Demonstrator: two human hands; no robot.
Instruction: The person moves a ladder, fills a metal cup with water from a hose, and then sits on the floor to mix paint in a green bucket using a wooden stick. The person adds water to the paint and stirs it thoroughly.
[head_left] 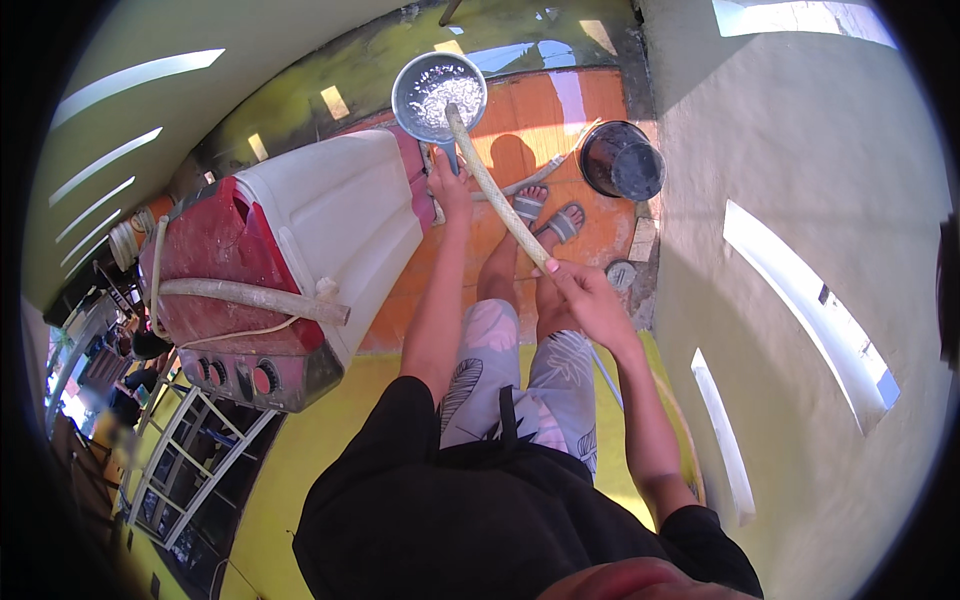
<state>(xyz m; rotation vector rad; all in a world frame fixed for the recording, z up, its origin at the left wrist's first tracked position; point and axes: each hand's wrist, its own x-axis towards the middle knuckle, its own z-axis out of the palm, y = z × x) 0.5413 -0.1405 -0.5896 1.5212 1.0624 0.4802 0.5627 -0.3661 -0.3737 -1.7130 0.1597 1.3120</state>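
My left hand (449, 186) grips the blue handle of a round dipper (438, 95), held out ahead of me beside a washing machine (300, 240). Water foams inside the dipper. My right hand (583, 292) holds a pale hose (495, 190), whose far end reaches over the dipper's rim and pours into it. Below the hose are my feet in grey sandals (545, 212) on an orange floor.
The red and white washing machine stands at my left, with another hose (250, 296) lying across its top. A dark bucket (621, 160) sits at the right by a green wall (800, 300). A round floor drain (621, 274) lies near it. A metal ladder (190, 450) is at lower left.
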